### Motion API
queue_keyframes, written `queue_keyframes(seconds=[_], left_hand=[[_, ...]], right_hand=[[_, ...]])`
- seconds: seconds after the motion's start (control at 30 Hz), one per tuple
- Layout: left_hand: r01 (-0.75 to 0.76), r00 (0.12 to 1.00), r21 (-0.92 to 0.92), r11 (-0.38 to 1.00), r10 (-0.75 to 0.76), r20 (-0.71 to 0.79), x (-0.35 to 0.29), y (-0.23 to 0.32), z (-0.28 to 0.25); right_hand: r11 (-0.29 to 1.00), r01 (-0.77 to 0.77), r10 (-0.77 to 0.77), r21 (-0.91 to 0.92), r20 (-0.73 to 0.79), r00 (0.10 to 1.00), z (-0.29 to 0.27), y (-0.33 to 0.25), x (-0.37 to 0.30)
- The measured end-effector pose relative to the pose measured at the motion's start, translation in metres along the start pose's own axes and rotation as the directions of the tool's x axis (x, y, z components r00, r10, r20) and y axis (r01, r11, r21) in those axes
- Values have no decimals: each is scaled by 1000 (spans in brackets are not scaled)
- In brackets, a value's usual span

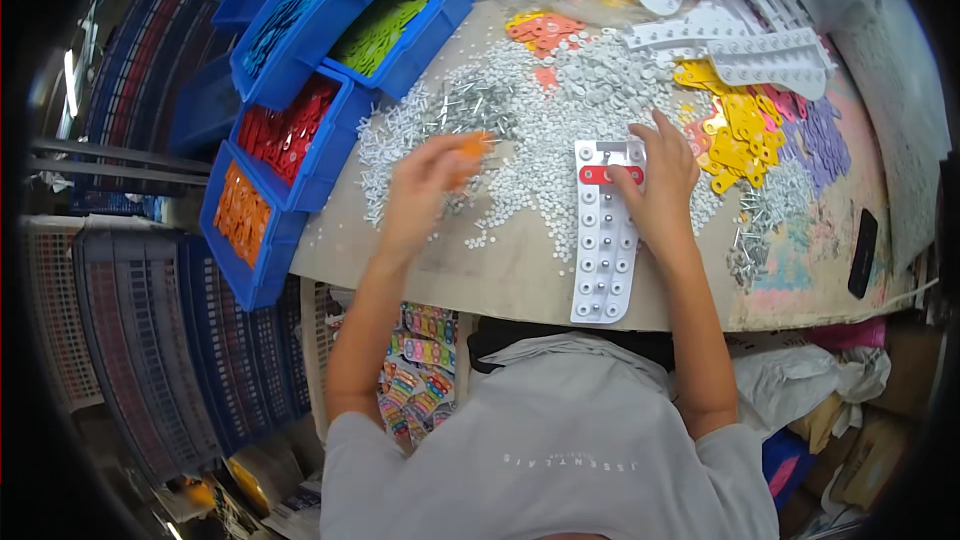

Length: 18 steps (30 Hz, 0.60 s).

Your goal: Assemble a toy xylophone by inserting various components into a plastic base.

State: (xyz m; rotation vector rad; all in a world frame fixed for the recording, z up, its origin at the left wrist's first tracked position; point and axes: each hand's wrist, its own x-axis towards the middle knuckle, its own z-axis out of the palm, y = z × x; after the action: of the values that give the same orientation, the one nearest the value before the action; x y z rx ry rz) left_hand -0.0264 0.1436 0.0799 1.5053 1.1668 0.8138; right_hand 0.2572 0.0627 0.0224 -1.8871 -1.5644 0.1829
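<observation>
In the head view a long white plastic board [602,285], with rows of round holes and metal pins, lies upright before me on the worktable. A flat red link piece [597,175] lies across its upper part. My right hand [660,180] holds the board's upper right side, its thumb on the red piece and its fingers along the edge. To the left, my left hand [418,185] is closed on a flat orange link piece [468,155], slightly smeared by motion, above scattered metal pins [462,110].
Blue bins [345,145] at the left hold red, orange, green and dark blue pieces. White washers [600,70] cover the table's middle. Yellow pieces [745,130], purple pieces [825,145] and more pins [755,250] lie right, near a black phone-like object [863,253]. White boards [770,60] pile up behind.
</observation>
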Motion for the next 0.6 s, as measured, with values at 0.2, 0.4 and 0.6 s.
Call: queue_keyframes(seconds=[0.2,0.4,0.6], left_hand=[[120,931,-236,964,-26,363,52,4,85],[22,918,-79,997,11,395,79,-4,106],[-463,858,339,819,318,403,96,-29,132]], right_hand=[[1000,-27,27,-4,-44,999,6,1,-6],[999,-32,33,21,-47,998,4,-2,-6],[998,-39,42,49,-63,997,5,1,-10]])
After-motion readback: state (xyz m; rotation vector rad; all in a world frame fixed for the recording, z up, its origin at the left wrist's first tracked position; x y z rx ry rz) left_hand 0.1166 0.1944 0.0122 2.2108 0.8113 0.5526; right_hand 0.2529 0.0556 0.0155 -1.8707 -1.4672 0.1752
